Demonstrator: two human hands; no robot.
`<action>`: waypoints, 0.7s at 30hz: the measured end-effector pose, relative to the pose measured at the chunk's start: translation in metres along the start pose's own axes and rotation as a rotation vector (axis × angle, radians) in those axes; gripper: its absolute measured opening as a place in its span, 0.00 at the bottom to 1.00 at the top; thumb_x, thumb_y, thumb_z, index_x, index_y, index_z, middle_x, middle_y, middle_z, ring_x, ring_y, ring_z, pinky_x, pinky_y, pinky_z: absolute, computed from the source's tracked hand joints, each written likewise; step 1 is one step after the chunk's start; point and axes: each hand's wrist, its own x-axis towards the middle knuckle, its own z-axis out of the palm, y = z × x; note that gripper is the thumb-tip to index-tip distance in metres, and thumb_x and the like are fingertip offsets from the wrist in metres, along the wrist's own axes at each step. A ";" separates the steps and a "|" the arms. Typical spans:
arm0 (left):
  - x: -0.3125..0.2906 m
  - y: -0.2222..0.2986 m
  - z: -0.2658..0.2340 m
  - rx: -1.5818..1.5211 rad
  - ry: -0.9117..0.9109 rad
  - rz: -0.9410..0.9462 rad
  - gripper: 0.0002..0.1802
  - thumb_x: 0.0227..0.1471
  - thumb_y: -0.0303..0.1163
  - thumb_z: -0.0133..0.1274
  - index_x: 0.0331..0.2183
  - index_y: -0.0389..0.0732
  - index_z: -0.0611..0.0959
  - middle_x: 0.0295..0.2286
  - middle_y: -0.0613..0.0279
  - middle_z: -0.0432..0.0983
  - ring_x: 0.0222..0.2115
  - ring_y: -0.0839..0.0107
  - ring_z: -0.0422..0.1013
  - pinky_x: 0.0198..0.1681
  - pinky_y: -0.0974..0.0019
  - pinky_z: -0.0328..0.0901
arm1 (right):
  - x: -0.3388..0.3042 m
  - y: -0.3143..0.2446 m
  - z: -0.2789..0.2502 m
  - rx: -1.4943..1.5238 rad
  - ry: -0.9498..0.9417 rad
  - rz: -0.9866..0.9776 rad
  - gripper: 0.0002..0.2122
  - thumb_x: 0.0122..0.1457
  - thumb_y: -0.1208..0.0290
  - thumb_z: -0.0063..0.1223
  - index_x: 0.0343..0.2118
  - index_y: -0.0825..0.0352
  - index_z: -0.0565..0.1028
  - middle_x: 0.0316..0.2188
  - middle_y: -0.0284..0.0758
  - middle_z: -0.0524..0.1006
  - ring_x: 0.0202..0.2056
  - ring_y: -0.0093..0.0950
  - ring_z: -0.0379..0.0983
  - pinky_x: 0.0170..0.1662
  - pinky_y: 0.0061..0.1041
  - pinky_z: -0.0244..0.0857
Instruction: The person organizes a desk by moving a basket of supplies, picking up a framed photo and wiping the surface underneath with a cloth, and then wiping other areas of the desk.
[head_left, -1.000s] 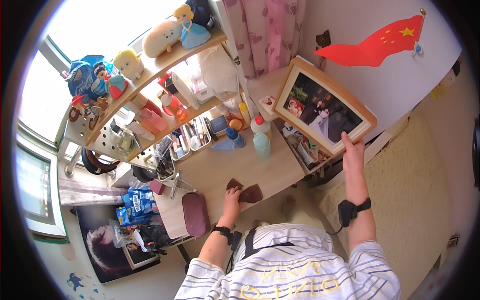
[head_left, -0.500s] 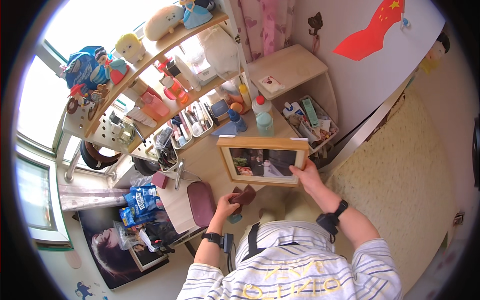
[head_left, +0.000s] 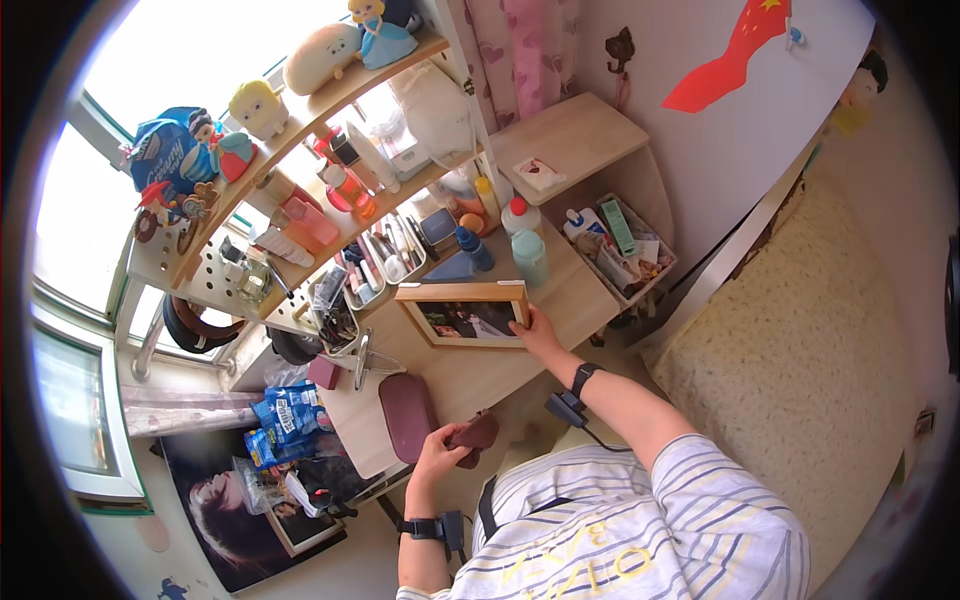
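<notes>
Pale wood shows along the front edge of the desk (head_left: 580, 290); shelves (head_left: 309, 128) rise behind the desk, a basket (head_left: 651, 284) sits past its right end. Over the desk the right hand (head_left: 541, 336) clamps a tan picture frame (head_left: 462, 292) with a dark photo (head_left: 468, 320); before the desk the left hand (head_left: 436, 455) pinches a brown cloth (head_left: 481, 432)

I see the photo frame (head_left: 470, 317) over the desk (head_left: 575, 287), before the shelf unit (head_left: 300, 124) (figurines (head_left: 258, 108) line its top). The zip case (head_left: 408, 415) lies left of the frame, toward the desk's front edge; two bottles (head_left: 529, 258) stand behind, rightward. Right of the desk sits a basket (head_left: 644, 289).
</notes>
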 end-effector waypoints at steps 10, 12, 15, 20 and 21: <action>0.053 0.108 0.049 -0.011 -0.130 0.162 0.21 0.42 0.18 0.51 0.43 0.31 0.76 0.35 0.63 0.76 0.37 0.79 0.70 0.44 0.73 0.65 | -0.001 -0.012 -0.032 -0.060 -0.340 0.006 0.27 0.49 0.81 0.59 0.54 0.68 0.63 0.48 0.35 0.69 0.53 0.25 0.63 0.52 0.26 0.60; 0.068 0.127 0.060 0.005 -0.141 0.226 0.21 0.42 0.18 0.50 0.43 0.31 0.76 0.35 0.63 0.76 0.37 0.79 0.70 0.44 0.73 0.65 | -0.004 -0.027 -0.043 0.027 -0.397 -0.006 0.28 0.49 0.83 0.57 0.55 0.67 0.61 0.51 0.35 0.68 0.56 0.26 0.60 0.54 0.28 0.60; 0.087 0.153 0.080 -0.020 -0.139 0.283 0.22 0.41 0.19 0.50 0.43 0.32 0.76 0.35 0.62 0.76 0.37 0.78 0.70 0.45 0.72 0.64 | 0.005 -0.041 -0.068 0.170 -0.464 0.065 0.23 0.55 0.79 0.51 0.55 0.66 0.63 0.52 0.36 0.67 0.57 0.26 0.58 0.54 0.28 0.60; 0.116 0.178 0.106 -0.065 -0.040 0.413 0.23 0.38 0.18 0.50 0.43 0.33 0.76 0.37 0.61 0.76 0.39 0.75 0.71 0.46 0.72 0.64 | 0.022 -0.071 -0.113 0.399 -0.598 0.339 0.17 0.63 0.68 0.41 0.53 0.65 0.66 0.50 0.36 0.69 0.53 0.25 0.64 0.50 0.26 0.64; 0.124 0.185 0.112 -0.065 -0.046 0.414 0.23 0.38 0.18 0.50 0.43 0.33 0.76 0.37 0.61 0.76 0.39 0.75 0.71 0.46 0.72 0.64 | 0.026 -0.081 -0.126 0.500 -0.645 0.418 0.17 0.65 0.64 0.38 0.52 0.65 0.67 0.49 0.36 0.70 0.51 0.24 0.65 0.49 0.25 0.65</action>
